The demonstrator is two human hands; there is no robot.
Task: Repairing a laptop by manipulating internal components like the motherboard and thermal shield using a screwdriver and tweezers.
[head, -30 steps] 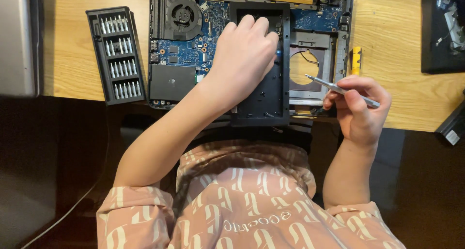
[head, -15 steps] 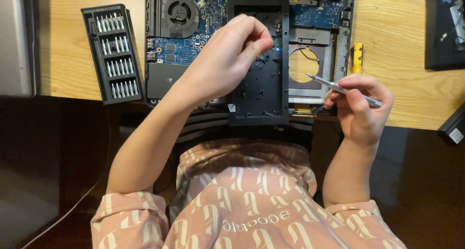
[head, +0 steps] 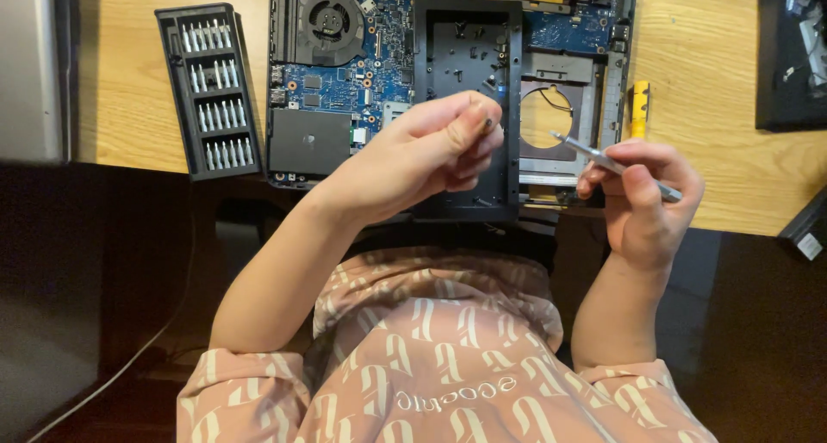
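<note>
Slim silver screwdriver (head: 616, 166) pinched in right hand (head: 642, 204) over opened laptop (head: 362, 90)

By my left hand (head: 422, 154): blue circuit board (head: 345, 81) w/ black fan (head: 323, 21), dark grey bay frame (head: 469, 55) just beyond my fingertips. Further left, black bit case (head: 211, 90) w/ rows of silver bits, on light wood-grain desk (head: 715, 81). My right hand (head: 642, 193) has a silver-grey screwdriver (head: 616, 165); yellow tool (head: 639, 107) just above it; my shirt (head: 448, 357) is pink w/ cream letter pattern.

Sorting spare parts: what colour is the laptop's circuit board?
Blue, on the opened laptop's circuit board, seen best in the head view.
</note>
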